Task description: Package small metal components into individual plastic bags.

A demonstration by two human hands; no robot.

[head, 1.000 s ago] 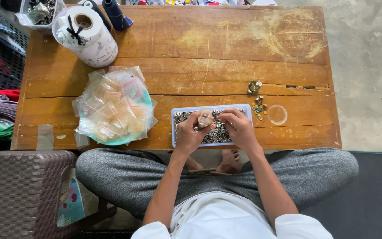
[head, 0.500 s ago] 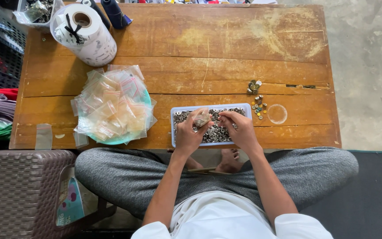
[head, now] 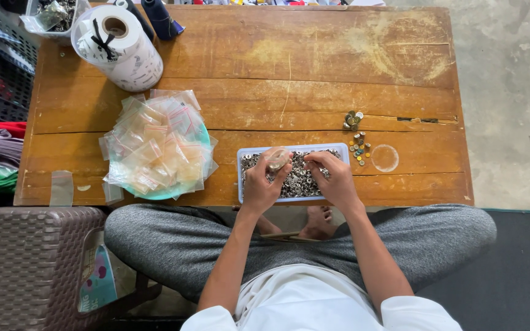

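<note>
A pale rectangular tray (head: 346, 149) full of small metal buttons sits at the near edge of the wooden table (head: 314, 67). My left hand (head: 260, 184) rests over the tray's left part and holds a small clear plastic bag (head: 278, 160) up between thumb and fingers. My right hand (head: 334, 178) is over the tray's right half, its fingertips pinched down among the buttons; I cannot tell whether it holds any.
A teal plate heaped with small clear bags (head: 154, 147) lies left of the tray. A few loose buttons (head: 356, 138) and a clear round lid (head: 384, 157) lie to its right. A white label roll (head: 118, 46) stands at the back left. A woven brown stool (head: 26, 263) is at my left.
Both hands stay over the tray; the left hand has tilted the small bag slightly while the right fingers shifted among the buttons.
</note>
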